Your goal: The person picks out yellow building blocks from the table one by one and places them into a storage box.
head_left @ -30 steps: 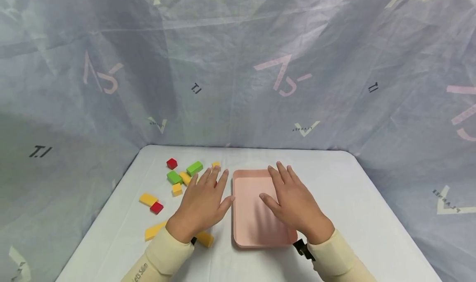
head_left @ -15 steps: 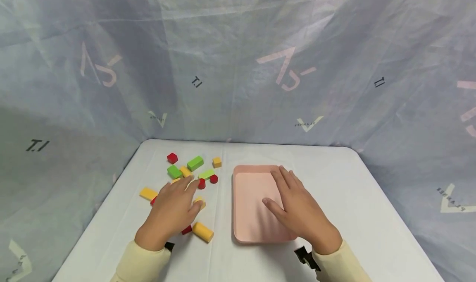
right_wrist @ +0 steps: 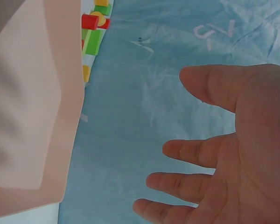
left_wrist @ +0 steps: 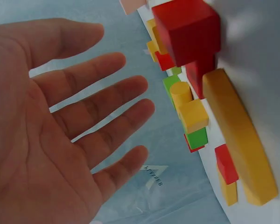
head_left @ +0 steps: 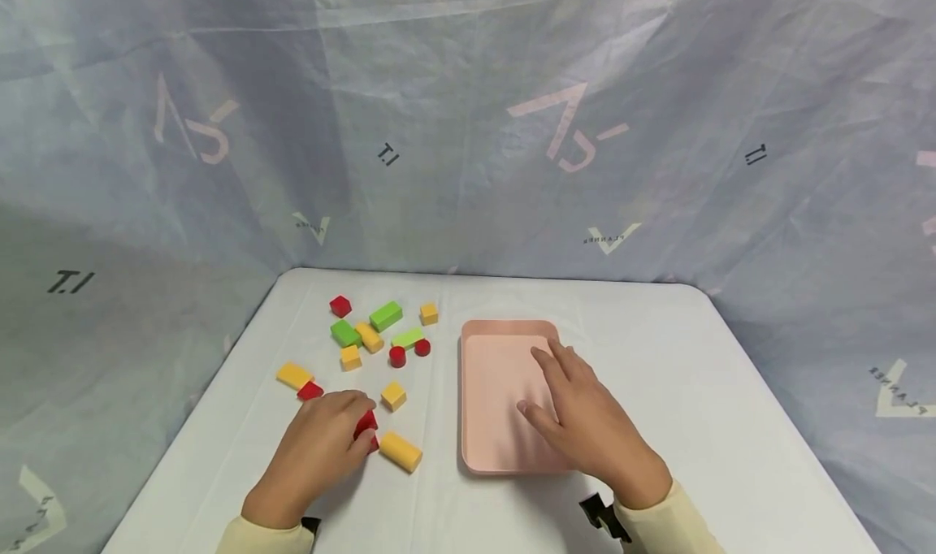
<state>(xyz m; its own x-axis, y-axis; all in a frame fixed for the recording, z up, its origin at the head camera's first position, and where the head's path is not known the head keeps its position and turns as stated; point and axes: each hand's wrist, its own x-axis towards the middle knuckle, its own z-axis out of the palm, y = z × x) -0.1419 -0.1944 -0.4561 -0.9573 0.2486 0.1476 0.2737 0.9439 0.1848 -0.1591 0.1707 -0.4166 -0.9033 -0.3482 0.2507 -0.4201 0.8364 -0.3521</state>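
In the head view my left hand point(head_left: 313, 448) is low over the left half of the table, its thumb and fingertips beside a red block point(head_left: 366, 421). The left wrist view shows its fingers spread and apart from a red cube point(left_wrist: 186, 32), with a long yellow block point(left_wrist: 240, 137) close by. A yellow cylinder point(head_left: 400, 452) lies just right of this hand. My right hand point(head_left: 595, 420) hovers over the right side of a pink tray point(head_left: 497, 408), fingers extended and holding nothing. Nothing lies in the visible part of the tray.
Farther back on the left lie green blocks point(head_left: 385, 316), yellow cubes point(head_left: 393, 396), red cylinders point(head_left: 397, 357) and a red cube point(head_left: 340, 306). A flat yellow block point(head_left: 294, 375) is near the left edge. A grey printed cloth point(head_left: 453, 132) hangs behind the white table point(head_left: 658, 359).
My left hand has moved left and down toward the red blocks, uncovering several blocks farther back. The right hand has stayed over the tray, shifting slightly right.
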